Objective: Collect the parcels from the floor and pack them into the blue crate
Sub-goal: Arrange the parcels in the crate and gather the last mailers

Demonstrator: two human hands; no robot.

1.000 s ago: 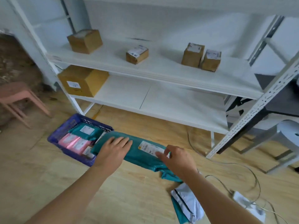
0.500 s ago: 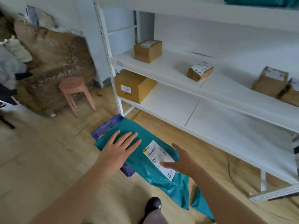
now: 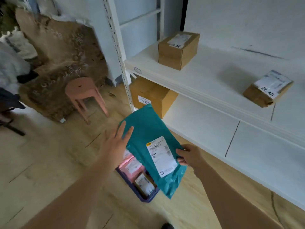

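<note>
Wooden floor (image 3: 49,162) beside shelf (image 3: 206,129); blue crate (image 3: 145,198) part-filled. Teal parcel (image 3: 145,129) held over crate, pinched at right edge by right hand (image 3: 189,157); left hand (image 3: 115,144) spread flat at left edge. Risk: long parcel left overhanging, slipped off.

On my feed both arms are bare for as far as the frame carries them: the left forearm (image 3: 77,194) and the right forearm (image 3: 231,197) are slim and smooth, uncovered right to the bottom edge. The left hand (image 3: 115,145) and the right hand (image 3: 190,157) are bare as well. Low down I catch the rounded toe of a dark shoe (image 3: 167,226), mostly cut off by the frame.
</note>
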